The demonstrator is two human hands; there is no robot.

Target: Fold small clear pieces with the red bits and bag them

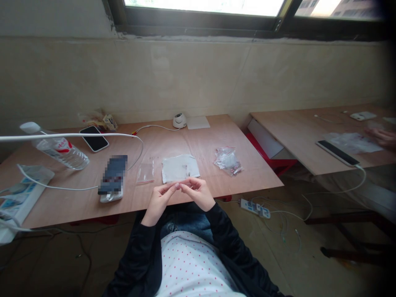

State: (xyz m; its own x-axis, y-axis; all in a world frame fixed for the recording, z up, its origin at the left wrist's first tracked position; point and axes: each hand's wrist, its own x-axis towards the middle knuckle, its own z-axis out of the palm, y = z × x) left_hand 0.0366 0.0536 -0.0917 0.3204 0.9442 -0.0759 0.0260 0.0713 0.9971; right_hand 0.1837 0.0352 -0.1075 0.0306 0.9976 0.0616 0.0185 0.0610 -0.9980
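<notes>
At the table's front edge my left hand (161, 200) and my right hand (198, 192) meet, thumbs and fingertips pinched together. Whatever they pinch is too small or hidden to make out. Just beyond them lies a white cloth-like sheet (176, 167) with a few tiny objects near its right side. A flat clear zip bag (145, 172) is left of that sheet. To the right sits a pile of small clear zip bags (227, 160) with red edges.
On the left are a phone (113, 175) on a white cable, a lying water bottle (66, 150), another phone (94, 139) and a power strip (23, 206). A small white dome device (179, 120) stands at the back. A person's hand (383, 136) shows over the right table (287, 128).
</notes>
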